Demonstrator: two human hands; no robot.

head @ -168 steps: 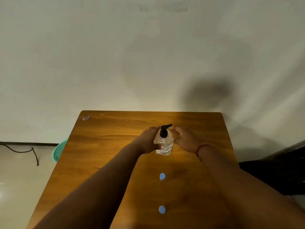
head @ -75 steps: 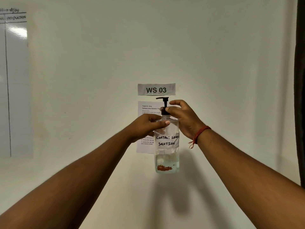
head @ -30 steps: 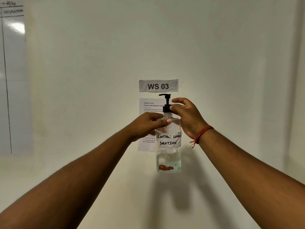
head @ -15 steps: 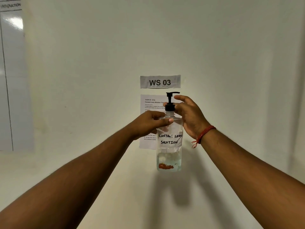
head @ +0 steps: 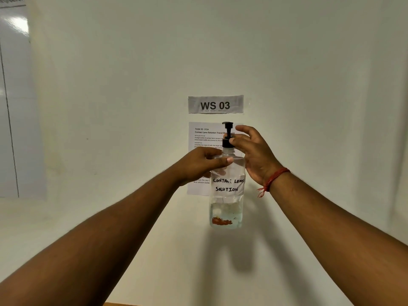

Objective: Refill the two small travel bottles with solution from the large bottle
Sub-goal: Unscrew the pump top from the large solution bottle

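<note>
I hold the large clear bottle upright in the air before the wall; its handwritten label reads "CONTACT LENS SOLUTION" and a little liquid sits at the bottom. My left hand grips the bottle's shoulder, thumb across the front. My right hand pinches the collar of the black pump cap with thumb and fingers; a red thread circles that wrist. The two small travel bottles are out of view.
A "WS 03" sign and a printed task sheet hang on the white wall behind the bottle. A glossy white chart is at the far left. A sliver of the wooden table edge shows at the bottom.
The bottle was lifted from the table to head height. Over the last second the pump nozzle turned from pointing left to facing the camera, with my right fingers shifting on the collar.
</note>
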